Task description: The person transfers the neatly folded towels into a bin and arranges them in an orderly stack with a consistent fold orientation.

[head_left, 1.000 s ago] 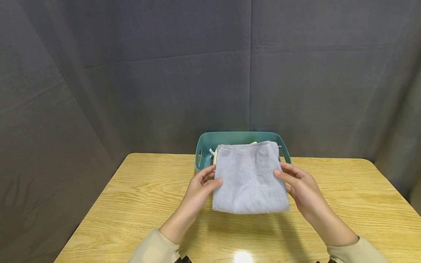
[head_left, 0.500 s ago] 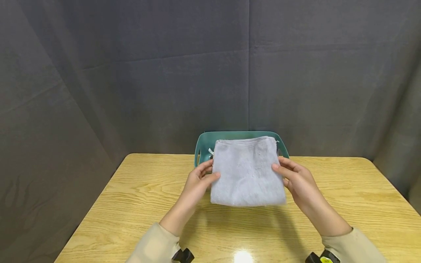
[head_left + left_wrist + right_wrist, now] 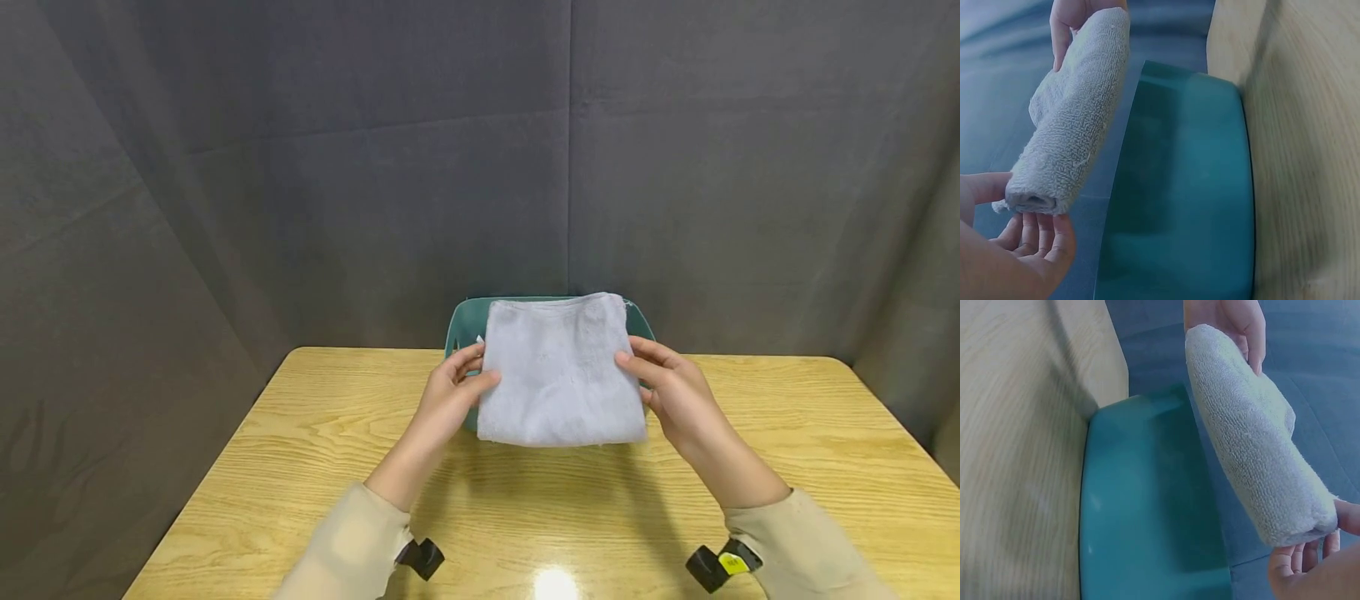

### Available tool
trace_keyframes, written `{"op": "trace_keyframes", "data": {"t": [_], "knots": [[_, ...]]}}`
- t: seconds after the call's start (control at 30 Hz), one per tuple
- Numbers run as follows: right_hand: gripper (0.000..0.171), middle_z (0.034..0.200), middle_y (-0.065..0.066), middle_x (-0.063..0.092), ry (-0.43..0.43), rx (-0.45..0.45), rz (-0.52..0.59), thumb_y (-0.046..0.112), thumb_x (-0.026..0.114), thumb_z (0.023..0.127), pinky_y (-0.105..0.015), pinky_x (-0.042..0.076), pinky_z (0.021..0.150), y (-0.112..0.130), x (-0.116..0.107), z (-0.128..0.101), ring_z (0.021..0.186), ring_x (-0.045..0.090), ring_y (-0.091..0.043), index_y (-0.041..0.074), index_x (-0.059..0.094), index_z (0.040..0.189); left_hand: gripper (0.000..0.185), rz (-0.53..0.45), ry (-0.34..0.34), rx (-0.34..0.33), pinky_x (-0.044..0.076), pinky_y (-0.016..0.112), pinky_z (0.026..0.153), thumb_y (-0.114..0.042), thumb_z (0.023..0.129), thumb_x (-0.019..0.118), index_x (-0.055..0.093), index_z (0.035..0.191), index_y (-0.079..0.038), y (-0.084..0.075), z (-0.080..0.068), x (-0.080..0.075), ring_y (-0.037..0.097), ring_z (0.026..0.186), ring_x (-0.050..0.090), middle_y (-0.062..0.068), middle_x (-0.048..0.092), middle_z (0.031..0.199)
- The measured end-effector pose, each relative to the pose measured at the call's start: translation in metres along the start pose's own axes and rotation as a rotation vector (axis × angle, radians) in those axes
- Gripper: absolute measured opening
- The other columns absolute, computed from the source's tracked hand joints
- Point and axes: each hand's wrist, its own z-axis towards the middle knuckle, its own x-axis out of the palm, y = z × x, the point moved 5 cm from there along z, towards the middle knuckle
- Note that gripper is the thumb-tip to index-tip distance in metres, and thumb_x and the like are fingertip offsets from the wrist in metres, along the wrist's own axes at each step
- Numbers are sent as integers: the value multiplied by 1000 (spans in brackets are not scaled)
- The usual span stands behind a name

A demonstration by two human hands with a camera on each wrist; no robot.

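A folded light grey towel (image 3: 561, 375) is held up in front of and above a teal basket (image 3: 471, 321), hiding most of it in the head view. My left hand (image 3: 452, 392) pinches the towel's left edge, thumb on the near face and fingers behind. At the right edge my right hand (image 3: 667, 383) grips it the same way. In the left wrist view the towel (image 3: 1075, 119) shows its folded layers at the end, apart from the basket's outer wall (image 3: 1179, 181). The right wrist view also shows the towel (image 3: 1254, 437) clear of the basket wall (image 3: 1147, 494).
The basket stands on a light wood table (image 3: 345, 417) near its back edge. Behind the table hangs a dark grey curtain (image 3: 420, 183). Dark straps with small devices (image 3: 723, 565) sit on both wrists. Inside the basket, a small white tag end (image 3: 480, 339) shows beside the towel.
Both hands have moved forward and up with the towel, which now covers more of the basket's opening in the head view. The grip on both edges stays the same.
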Motion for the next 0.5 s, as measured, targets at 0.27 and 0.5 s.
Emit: {"op": "trace_keyframes", "data": {"t": [0.27,0.5], "knots": [[68,129,0,45,3,-2,-49,29,61,100,-47,23,116,6,3,7,128,40,-18,0,30,153,53,13,-10,-28,47,39,92,-18,95,66,49,145,-13,-3,9,-2,24,117,55,9,55,134],[67,136,-6,43,13,16,-55,27,59,101,-45,27,115,9,4,14,129,40,-20,0,28,154,50,-6,-20,-7,49,31,82,-13,95,66,52,143,-8,-7,20,-1,23,107,60,11,59,129]]}}
